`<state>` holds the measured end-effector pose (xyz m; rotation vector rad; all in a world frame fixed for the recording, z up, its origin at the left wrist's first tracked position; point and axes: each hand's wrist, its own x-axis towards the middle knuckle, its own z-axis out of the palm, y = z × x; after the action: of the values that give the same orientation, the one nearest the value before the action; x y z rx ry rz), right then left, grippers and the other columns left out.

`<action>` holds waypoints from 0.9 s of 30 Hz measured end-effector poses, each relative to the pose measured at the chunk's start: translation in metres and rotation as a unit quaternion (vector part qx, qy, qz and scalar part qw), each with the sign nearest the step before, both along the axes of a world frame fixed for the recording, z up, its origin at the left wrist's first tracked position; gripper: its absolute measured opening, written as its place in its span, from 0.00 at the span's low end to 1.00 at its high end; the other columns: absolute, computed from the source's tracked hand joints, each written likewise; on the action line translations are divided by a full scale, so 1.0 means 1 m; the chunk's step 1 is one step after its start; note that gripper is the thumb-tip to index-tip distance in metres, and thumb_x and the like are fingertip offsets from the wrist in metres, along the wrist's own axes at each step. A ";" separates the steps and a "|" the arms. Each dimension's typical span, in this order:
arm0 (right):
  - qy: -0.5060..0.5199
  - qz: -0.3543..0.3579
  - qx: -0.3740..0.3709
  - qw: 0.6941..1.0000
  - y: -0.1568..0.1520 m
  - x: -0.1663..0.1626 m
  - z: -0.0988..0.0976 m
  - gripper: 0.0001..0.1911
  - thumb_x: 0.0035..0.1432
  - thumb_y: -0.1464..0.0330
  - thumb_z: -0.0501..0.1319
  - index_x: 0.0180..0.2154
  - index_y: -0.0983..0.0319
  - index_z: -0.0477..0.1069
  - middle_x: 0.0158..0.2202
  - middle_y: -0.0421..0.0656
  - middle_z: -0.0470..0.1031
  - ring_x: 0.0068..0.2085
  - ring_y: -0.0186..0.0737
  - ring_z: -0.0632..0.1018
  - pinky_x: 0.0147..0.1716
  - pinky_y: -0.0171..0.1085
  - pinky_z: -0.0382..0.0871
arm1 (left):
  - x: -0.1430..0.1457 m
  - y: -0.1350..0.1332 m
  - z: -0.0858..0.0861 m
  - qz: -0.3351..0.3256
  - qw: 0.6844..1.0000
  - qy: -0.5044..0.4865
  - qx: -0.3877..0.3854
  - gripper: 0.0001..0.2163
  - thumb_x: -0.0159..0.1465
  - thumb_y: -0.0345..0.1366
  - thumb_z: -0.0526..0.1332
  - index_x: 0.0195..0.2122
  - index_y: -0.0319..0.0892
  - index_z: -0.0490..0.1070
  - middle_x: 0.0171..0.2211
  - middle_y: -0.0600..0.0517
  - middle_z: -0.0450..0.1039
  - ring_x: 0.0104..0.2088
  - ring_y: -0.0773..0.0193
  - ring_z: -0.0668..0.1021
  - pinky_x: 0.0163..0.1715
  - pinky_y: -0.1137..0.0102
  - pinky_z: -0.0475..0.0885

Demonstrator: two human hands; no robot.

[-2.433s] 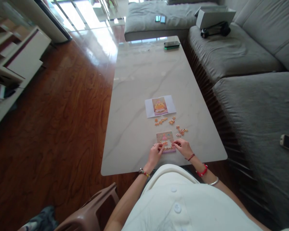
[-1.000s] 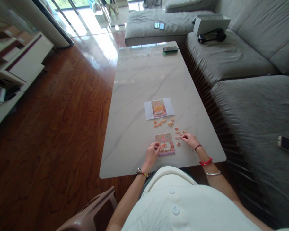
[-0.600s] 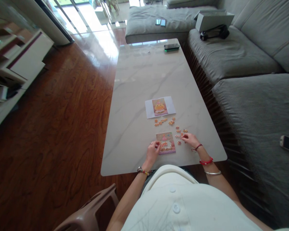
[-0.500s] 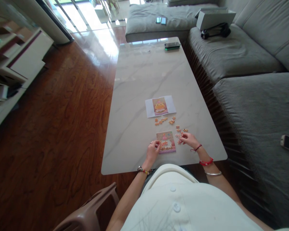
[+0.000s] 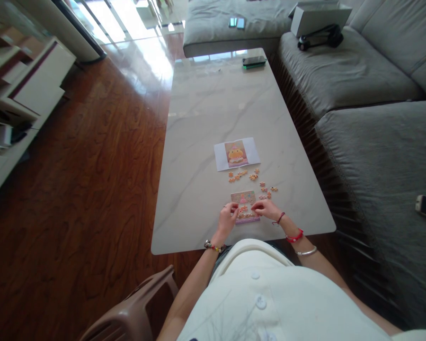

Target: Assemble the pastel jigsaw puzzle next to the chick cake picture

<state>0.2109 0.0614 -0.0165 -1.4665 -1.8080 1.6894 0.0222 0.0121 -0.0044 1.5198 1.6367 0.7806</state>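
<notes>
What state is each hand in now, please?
Left hand: curled over the puzzle, left side; grip cannot be told.
Right hand: curled over its right side; grip cannot be told.

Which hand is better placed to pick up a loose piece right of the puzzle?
Probably the right hand: it is at the right edge of the puzzle, close to those loose pieces; the left hand is at the opposite edge. Whether either hand already holds a piece is too small to tell.
</notes>
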 end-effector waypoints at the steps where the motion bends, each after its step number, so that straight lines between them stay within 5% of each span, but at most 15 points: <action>1: -0.019 0.007 0.022 1.000 0.000 0.001 -0.001 0.10 0.41 0.78 0.54 0.27 0.65 0.72 0.21 0.40 0.73 0.22 0.29 0.71 0.22 0.28 0.65 | 0.000 -0.001 -0.001 -0.004 1.000 0.005 0.002 0.06 0.56 0.31 0.53 0.35 0.40 0.66 0.32 0.52 0.69 0.29 0.70 0.73 0.30 0.73 0.69; 12: -0.100 0.070 0.146 0.982 0.009 -0.004 0.006 0.10 0.42 0.78 0.56 0.26 0.64 0.73 0.25 0.42 0.75 0.27 0.32 0.73 0.28 0.30 0.65 | 0.003 -0.011 -0.002 -0.079 0.989 0.124 0.034 0.09 0.58 0.31 0.50 0.38 0.42 0.65 0.35 0.50 0.67 0.32 0.69 0.72 0.34 0.73 0.67; 19: -0.134 0.129 0.188 0.964 0.011 -0.013 0.004 0.10 0.43 0.79 0.55 0.25 0.64 0.73 0.25 0.42 0.75 0.27 0.32 0.73 0.28 0.30 0.63 | 0.005 -0.023 -0.001 -0.220 0.951 0.209 0.058 0.12 0.60 0.34 0.48 0.44 0.48 0.65 0.38 0.52 0.66 0.36 0.68 0.69 0.33 0.76 0.65; 27: -0.146 0.151 0.240 0.948 0.004 -0.016 0.001 0.07 0.46 0.77 0.56 0.25 0.64 0.71 0.27 0.43 0.72 0.29 0.33 0.70 0.30 0.31 0.62 | 0.013 -0.028 -0.011 -0.245 0.933 0.247 0.091 0.18 0.58 0.28 0.51 0.48 0.50 0.61 0.38 0.48 0.64 0.39 0.63 0.67 0.38 0.70 0.66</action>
<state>0.1953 0.0657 -0.0152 -1.3215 -2.4882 1.0500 0.0354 -0.0156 -0.0153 2.2782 1.4345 0.2879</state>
